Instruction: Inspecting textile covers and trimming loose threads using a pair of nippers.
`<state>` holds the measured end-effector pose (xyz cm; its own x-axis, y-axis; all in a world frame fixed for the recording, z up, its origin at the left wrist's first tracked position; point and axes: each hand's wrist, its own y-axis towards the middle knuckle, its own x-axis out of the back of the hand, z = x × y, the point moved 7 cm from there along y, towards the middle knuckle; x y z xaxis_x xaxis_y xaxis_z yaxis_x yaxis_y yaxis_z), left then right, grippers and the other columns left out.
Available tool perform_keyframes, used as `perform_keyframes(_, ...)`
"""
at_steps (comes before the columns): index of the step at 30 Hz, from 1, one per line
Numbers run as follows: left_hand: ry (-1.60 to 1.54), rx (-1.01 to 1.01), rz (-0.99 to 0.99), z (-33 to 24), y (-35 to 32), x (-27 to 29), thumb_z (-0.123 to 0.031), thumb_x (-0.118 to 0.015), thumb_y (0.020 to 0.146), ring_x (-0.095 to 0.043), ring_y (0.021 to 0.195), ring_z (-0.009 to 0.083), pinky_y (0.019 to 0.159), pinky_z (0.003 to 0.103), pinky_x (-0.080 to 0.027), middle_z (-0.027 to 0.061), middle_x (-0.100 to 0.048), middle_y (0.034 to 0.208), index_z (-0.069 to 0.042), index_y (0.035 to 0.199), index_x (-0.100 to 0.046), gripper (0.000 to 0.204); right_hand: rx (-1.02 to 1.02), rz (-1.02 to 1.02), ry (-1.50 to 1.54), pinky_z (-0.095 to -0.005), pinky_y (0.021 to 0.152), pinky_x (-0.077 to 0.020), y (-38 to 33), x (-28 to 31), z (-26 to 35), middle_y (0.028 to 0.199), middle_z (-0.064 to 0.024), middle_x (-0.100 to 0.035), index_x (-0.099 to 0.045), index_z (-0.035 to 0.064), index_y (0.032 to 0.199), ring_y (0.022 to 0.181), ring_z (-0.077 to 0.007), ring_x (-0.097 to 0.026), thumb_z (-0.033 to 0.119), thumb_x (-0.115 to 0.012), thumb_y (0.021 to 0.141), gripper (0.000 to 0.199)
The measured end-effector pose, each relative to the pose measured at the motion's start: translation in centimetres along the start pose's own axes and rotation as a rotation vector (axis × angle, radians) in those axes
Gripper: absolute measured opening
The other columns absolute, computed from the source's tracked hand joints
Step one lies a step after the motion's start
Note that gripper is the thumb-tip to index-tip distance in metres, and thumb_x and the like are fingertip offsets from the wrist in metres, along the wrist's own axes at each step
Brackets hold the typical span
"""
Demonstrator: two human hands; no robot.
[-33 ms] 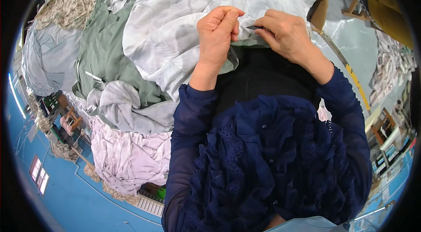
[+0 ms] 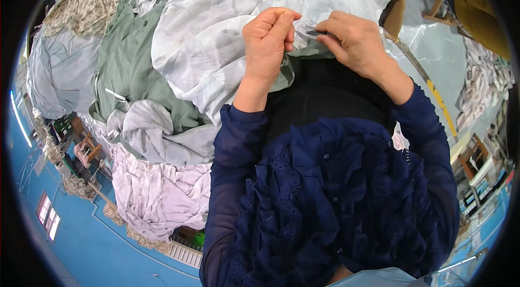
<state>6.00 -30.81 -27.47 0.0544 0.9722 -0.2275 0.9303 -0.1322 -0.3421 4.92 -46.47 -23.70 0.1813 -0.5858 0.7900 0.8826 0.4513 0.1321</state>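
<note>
My left hand (image 2: 269, 36) is closed in a pinch, thumb against the bent forefinger. Whatever lies between those fingertips is too small to make out. Facing it across a small gap, my right hand (image 2: 352, 40) grips a small dark pointed tool (image 2: 313, 32), perhaps thread snips. Only its tip shows; the fingers cover the rest. Under and behind both hands spreads a heap of pale white-grey fabric (image 2: 211, 37). Green fabric (image 2: 311, 50) shows just below the gap between the hands, over my dark lap.
More green cloth (image 2: 130, 43), a patterned beige cloth (image 2: 89, 0) and pale pink fabric (image 2: 160, 195) are piled to the left. A brown cardboard piece (image 2: 394, 16) stands to the right, near a curved yellow-marked edge (image 2: 433, 89). Further cloth (image 2: 485, 81) lies at far right.
The dark tool in my right hand has turned slightly, and its tip shows a little less. My left hand stays in place.
</note>
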Motion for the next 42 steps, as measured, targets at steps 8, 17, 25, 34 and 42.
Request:
perform_keyframes(8,0.24,0.011,0.165,-1.9,-0.4,-1.2,-0.011,-0.059,0.093,-0.047,0.051,0.004,0.047,0.017,-0.035,-0.0025,-0.055,0.063,0.0,0.092,-0.069,0.015,-0.249,-0.124,0.77,-0.0213,0.062,-0.0437,0.7,2.5,-2.3,0.096,-0.0024,-0.064,-0.063,0.0018,0.115,0.072,-0.0048,-0.051,0.003,-0.07,0.079,0.036)
perform_keyframes(17,0.42,-0.06,0.1,-5.1,-0.7,3.0,-0.011,-0.068,0.084,-0.059,0.065,0.009,0.056,0.023,-0.046,0.0073,-0.068,0.085,0.001,0.106,-0.066,0.026,-0.362,-0.34,0.599,-0.0184,0.049,-0.0287,-2.0,8.9,-9.2,0.07,0.004,-0.055,-0.066,-0.0001,0.103,0.057,-0.0018,-0.042,0.011,-0.059,0.094,0.016)
perform_keyframes(25,1.653,-0.404,0.024,-1.4,-5.4,3.2,-0.008,-0.067,0.067,-0.052,0.103,0.0344,0.081,0.04,-0.043,0.0122,-0.058,0.101,-0.003,0.09,-0.061,0.024,-0.574,-0.685,0.094,-0.0182,0.055,-0.0294,-19.3,29.5,-26.8,0.074,0.0064,-0.052,-0.07,0.0026,0.109,0.063,-0.0018,-0.04,0.015,-0.06,0.096,0.02)
perform_keyframes(34,1.57,-0.562,-0.379,-5.4,-7.3,9.3,0.002,-0.06,0.069,-0.06,0.079,0.0284,0.07,0.039,-0.047,0.0059,-0.064,0.084,-0.006,0.082,-0.065,0.016,-0.889,-0.427,0.023,-0.0208,0.049,-0.038,-19.7,17.1,-35.0,0.064,0.0023,-0.055,-0.065,0.0047,0.085,0.053,-0.0049,-0.047,0.025,-0.064,0.091,0.021)
perform_keyframes(42,1.206,-0.638,-0.839,-11.4,-14.7,16.6,0.008,-0.06,0.075,-0.062,0.067,0.0214,0.063,0.031,-0.049,0.0114,-0.068,0.082,-0.001,0.09,-0.067,0.019,-0.995,-0.017,-0.19,-0.0315,0.073,-0.0535,-15.2,7.2,-35.3,0.106,-0.0163,-0.068,-0.053,0.0085,0.134,0.087,-0.02,-0.066,0.032,-0.071,0.082,0.06)
